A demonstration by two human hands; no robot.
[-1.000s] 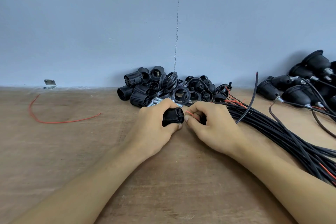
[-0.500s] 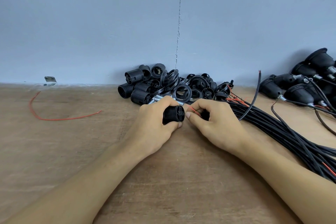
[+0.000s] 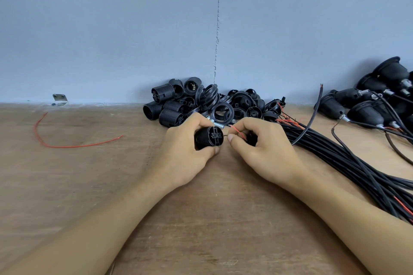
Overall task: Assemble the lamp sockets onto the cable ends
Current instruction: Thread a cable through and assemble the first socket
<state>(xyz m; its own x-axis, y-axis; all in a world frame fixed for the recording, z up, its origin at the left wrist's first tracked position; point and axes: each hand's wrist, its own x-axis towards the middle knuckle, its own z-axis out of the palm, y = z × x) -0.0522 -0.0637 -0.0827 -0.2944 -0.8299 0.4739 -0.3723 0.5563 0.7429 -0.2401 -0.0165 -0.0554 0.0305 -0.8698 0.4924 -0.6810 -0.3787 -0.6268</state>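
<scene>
A left hand [image 3: 185, 154] grips a black socket [image 3: 209, 138]; just beside it, the right hand [image 3: 266, 152] pinches a red wire [image 3: 237, 132], cables [image 3: 348, 163] bundled to its right.

Left hand [image 3: 183, 152] grips a black socket [image 3: 209, 138]; right hand [image 3: 261, 152] pinches a red wire [image 3: 238, 133] beside it.

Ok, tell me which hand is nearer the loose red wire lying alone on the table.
Left. The left hand grips a black socket to the right of the loose red wire, apart from it; the right hand, pinching a thin red lead, sits even farther right.
</scene>
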